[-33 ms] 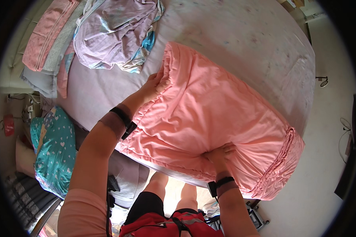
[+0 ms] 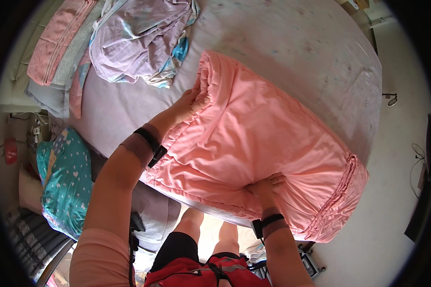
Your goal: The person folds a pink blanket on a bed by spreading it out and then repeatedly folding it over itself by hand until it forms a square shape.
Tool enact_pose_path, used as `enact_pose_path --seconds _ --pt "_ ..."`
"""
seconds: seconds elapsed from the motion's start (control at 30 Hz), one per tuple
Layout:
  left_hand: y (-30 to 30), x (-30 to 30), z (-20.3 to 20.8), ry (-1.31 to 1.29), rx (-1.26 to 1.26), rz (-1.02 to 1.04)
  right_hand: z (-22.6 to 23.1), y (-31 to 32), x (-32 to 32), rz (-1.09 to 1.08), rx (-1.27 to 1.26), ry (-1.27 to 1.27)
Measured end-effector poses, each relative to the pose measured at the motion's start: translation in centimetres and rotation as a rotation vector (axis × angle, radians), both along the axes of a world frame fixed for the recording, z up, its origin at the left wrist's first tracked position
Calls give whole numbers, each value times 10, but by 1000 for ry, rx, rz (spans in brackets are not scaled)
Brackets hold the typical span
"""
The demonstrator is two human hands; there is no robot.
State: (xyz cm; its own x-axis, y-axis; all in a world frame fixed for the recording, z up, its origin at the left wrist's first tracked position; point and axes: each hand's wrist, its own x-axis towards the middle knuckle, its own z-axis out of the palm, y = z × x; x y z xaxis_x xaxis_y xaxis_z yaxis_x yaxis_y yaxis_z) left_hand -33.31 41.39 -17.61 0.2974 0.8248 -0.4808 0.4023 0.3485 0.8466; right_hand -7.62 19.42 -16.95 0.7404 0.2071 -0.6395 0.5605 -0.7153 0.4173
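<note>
While the pink quilt [image 2: 268, 143] lies folded across the near side of the bed [image 2: 311, 52], both hands are on it. Left hand [image 2: 189, 103] is at the far-left corner by the gathered edge, fingers closed on the fabric there. Right hand [image 2: 266, 186] presses on the near edge, fingers curled into a fold and pinching the cloth.

Judgement on doing this well: keep the left grip on the corner layers together so they don't slip apart, and keep the right hand pinning the near edge flat while the fabric is smoothed. The near edge overhangs the bed slightly, so weight could drag it off; holding it toward the bed's middle looks safer. The ruffled end [image 2: 342, 191] at right is bunched and should be squared up with the stacked edges.

Containers: none visible as such. A loose heap of lilac and blue clothes [image 2: 139, 38] sits on the bed's far-left part, well apart from the quilt. Beside it, a stack of folded pink and grey items [image 2: 52, 48] lies at the bed's edge. A teal cushion with heart print [image 2: 64, 182] sits on the floor side to the left, holding nothing.
</note>
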Motion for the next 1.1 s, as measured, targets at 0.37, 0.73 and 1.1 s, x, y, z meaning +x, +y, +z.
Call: enact_pose_path --seconds 0.37,0.73,1.1 --pt "-20 -74 -27 -62 -139 20 -3 -7 -2 5 100 43" --pt "-103 -105 -63 54 -85 113 0 -20 2 115 194 73" --pt "-137 -83 -6 185 -138 -10 15 -46 14 250 351 67"
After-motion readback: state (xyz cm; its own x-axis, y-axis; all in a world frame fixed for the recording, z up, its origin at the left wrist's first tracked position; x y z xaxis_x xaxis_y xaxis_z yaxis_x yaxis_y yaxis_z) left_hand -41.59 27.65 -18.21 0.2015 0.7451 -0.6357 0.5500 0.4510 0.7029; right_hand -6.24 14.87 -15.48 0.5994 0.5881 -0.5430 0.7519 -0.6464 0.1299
